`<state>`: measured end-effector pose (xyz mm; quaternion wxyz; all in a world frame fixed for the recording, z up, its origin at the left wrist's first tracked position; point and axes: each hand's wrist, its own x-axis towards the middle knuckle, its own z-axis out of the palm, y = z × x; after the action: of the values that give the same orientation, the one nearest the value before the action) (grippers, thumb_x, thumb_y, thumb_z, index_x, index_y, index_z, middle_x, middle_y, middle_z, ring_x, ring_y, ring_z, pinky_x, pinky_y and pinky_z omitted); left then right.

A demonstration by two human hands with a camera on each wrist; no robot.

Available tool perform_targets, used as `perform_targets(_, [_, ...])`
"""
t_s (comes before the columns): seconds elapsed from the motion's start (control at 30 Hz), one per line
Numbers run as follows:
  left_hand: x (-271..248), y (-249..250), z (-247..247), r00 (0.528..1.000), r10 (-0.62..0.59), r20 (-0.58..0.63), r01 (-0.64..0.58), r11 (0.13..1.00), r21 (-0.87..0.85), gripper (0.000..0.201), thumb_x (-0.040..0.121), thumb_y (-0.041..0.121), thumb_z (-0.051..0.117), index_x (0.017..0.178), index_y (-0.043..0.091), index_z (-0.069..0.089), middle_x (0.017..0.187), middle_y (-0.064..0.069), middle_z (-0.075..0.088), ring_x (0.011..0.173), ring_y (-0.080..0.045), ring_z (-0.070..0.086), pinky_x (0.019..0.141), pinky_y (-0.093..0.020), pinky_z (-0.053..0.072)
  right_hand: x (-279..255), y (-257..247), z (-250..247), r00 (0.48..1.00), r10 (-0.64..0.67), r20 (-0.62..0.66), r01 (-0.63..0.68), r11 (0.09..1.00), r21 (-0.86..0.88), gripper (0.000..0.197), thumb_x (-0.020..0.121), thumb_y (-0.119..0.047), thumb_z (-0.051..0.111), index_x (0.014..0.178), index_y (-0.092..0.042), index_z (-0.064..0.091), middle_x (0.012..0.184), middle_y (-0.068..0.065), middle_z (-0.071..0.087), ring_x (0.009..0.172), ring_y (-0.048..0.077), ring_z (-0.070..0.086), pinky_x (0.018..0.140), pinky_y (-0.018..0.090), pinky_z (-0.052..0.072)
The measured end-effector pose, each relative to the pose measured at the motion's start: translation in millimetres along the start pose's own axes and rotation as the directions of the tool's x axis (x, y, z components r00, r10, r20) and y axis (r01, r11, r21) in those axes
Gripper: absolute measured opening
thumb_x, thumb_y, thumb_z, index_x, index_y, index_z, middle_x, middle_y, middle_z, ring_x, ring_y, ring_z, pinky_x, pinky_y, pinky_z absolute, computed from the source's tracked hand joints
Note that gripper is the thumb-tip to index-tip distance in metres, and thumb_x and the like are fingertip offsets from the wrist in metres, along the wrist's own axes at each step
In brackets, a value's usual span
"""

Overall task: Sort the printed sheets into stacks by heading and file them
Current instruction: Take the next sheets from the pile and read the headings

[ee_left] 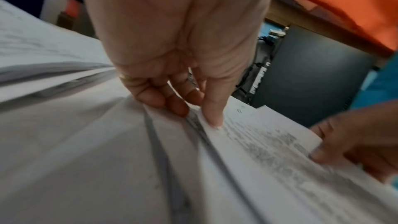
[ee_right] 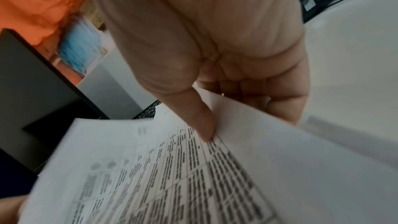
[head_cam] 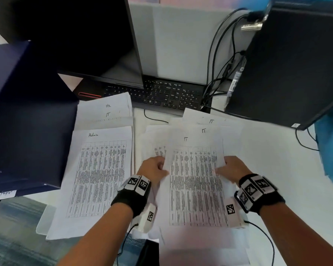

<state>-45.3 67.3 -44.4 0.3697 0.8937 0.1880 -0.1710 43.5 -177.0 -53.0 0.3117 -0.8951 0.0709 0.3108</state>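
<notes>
While both hands (head_cam: 194, 167) pinch it, the IT sheet (head_cam: 195, 181) hangs — lifted.

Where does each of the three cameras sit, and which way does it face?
Head: worn on the head, looks down at the desk; both forearms, left hand and right hand show.
Left wrist: looks along the left hand at its fingers pinching the printed sheet.
Right wrist: looks along the right hand, thumb on the sheet.
Shared: all show the same sheet, held by both hands.

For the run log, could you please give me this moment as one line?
left hand: pinches IT sheet | right hand: pinches same sheet | Admin stack: on desk
</notes>
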Motion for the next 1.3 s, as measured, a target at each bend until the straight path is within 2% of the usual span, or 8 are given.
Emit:
perform_targets(0.13, [-10.9, 4.0, 10.6, 0.969, 0.228, 0.090, -0.241, 0.955, 0.173, 0.015, 0.081, 0.000, 0.060, 0.082, 0.012, 0.069, 0.094, -0.004, 0.064, 0.090, -0.020, 0.059, 0.081, -0.026, 0.046, 1.0, 5.4, -2.6, 0.999, 0.036, -0.039, -0.034, 0.999, 0.030, 0.054, 0.085, -0.025, 0.065, 0.129, 0.001, 0.047, 0.130, 0.015, 0.052, 0.120, 0.030, 0.049, 0.102, 0.042, 0.043])
perform_targets(0.27, [-11.6, 1.7, 22.3, 0.930, 0.332, 0.155, -0.354, 0.924, 0.144, 0.013, 0.080, 0.010, 0.067, 0.089, 0.017, 0.073, 0.125, -0.001, 0.057, 0.122, -0.019, 0.046, 0.106, -0.037, 0.037, 2.1, 9.7, -4.9, 0.995, 0.068, -0.072, -0.063, 0.995, 0.075, 0.025, 0.085, -0.013, 0.060, 0.104, 0.002, 0.054, 0.093, 0.010, 0.047, 0.091, 0.024, 0.052, 0.082, 0.037, 0.044])
perform_targets(0.37, [-4.4, 10.2, 25.4, 0.967, 0.250, 0.046, -0.253, 0.965, 0.070, 0.014, 0.079, 0.025, 0.072, 0.078, 0.015, 0.063, 0.149, -0.007, 0.033, 0.139, -0.025, 0.026, 0.115, -0.043, 0.025, 1.0, 11.4, -6.7, 0.991, 0.106, -0.081, -0.097, 0.990, 0.103, 0.038, 0.086, -0.009, 0.057, 0.123, -0.003, 0.049, 0.111, 0.012, 0.046, 0.110, 0.027, 0.049, 0.097, 0.041, 0.043])
perform_targets(0.53, [8.5, 26.2, 21.1, 0.996, 0.084, -0.042, -0.091, 0.975, -0.201, 0.025, 0.082, 0.028, 0.071, 0.075, 0.015, 0.051, 0.096, 0.002, 0.054, 0.094, -0.014, 0.052, 0.073, -0.021, 0.040, 4.1, 14.8, -5.2, 0.983, 0.141, -0.116, -0.124, 0.982, 0.144, 0.050, 0.090, -0.006, 0.049, 0.137, 0.006, 0.038, 0.140, 0.020, 0.045, 0.126, 0.035, 0.045, 0.101, 0.038, 0.040])
perform_targets(0.63, [4.7, 32.3, 21.3, 0.981, 0.191, -0.033, -0.194, 0.969, -0.151, 0.023, 0.087, 0.018, 0.065, 0.110, 0.015, 0.061, 0.120, 0.010, 0.051, 0.116, -0.006, 0.045, 0.096, -0.014, 0.032, 6.6, 17.1, -4.6, 0.985, 0.141, -0.100, -0.125, 0.980, 0.156, 0.053, 0.089, -0.008, 0.046, 0.141, 0.000, 0.035, 0.138, 0.016, 0.047, 0.120, 0.031, 0.049, 0.096, 0.038, 0.044])
perform_targets(0.8, [-4.2, 24.7, 28.7, 0.913, 0.407, -0.035, -0.407, 0.895, -0.182, 0.018, 0.082, 0.006, 0.069, 0.098, 0.013, 0.074, 0.108, -0.004, 0.070, 0.100, -0.009, 0.062, 0.091, -0.009, 0.045, 13.8, 25.5, -12.0, 0.972, 0.050, -0.231, -0.006, 0.983, 0.186, 0.012, 0.082, -0.007, 0.050, 0.070, -0.007, 0.051, 0.068, 0.009, 0.052, 0.060, 0.023, 0.049, 0.056, 0.026, 0.035])
perform_targets(1.03, [-8.0, 20.9, 15.6, 0.968, 0.142, -0.208, -0.247, 0.710, -0.659, 0.032, 0.072, -0.012, 0.071, 0.076, 0.014, 0.052, 0.053, 0.016, 0.044, 0.046, 0.004, 0.038, 0.049, -0.010, 0.035, 7.5, 14.4, -20.4, 0.961, 0.010, -0.278, 0.147, 0.828, 0.540, 0.040, 0.086, -0.015, 0.066, 0.117, -0.017, 0.041, 0.112, 0.006, 0.055, 0.098, 0.025, 0.059, 0.079, 0.033, 0.048])
perform_targets(1.3, [-7.8, -2.6, 4.1, 0.985, 0.058, -0.164, -0.156, 0.706, -0.691, 0.032, 0.083, -0.001, 0.066, 0.099, 0.022, 0.050, 0.091, 0.002, 0.064, 0.084, -0.014, 0.062, 0.074, -0.018, 0.053, 9.4, -6.5, -13.8, 0.966, -0.075, -0.249, 0.094, 0.993, 0.067, 0.023, 0.090, -0.040, 0.051, 0.104, -0.023, 0.057, 0.107, 0.004, 0.063, 0.107, 0.029, 0.054, 0.099, 0.045, 0.037])
